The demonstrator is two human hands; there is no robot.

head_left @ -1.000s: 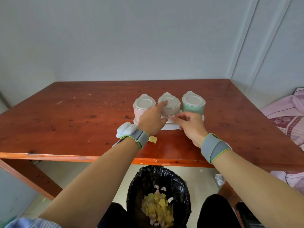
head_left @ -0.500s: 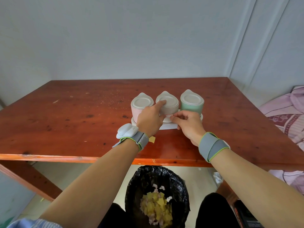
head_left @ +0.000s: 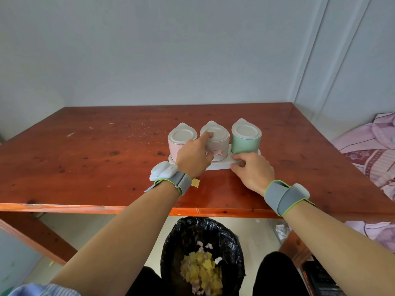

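Observation:
Three lidded jars stand in a row on a white tray (head_left: 218, 166) on the red-brown wooden table (head_left: 85, 159): a pink jar (head_left: 180, 136), a beige middle jar (head_left: 221, 144) with a red-edged label (head_left: 217, 152), and a green jar (head_left: 245, 139). My left hand (head_left: 193, 157) holds the middle jar, index finger on its lid and thumb against its front beside the label. My right hand (head_left: 252, 170) lies on the tray's front edge below the green jar, fingers curled over the edge.
A small yellow paper scrap (head_left: 195, 182) lies on the table by my left wrist. Below the table's front edge stands a black-bagged bin (head_left: 181, 238) with yellow and white scraps. Pink bedding (head_left: 372, 150) lies to the right. Walls close off the back and right.
My right hand has left the front of the middle jar and moved right onto the tray below the green jar, uncovering the label. My left hand stays on the middle jar.

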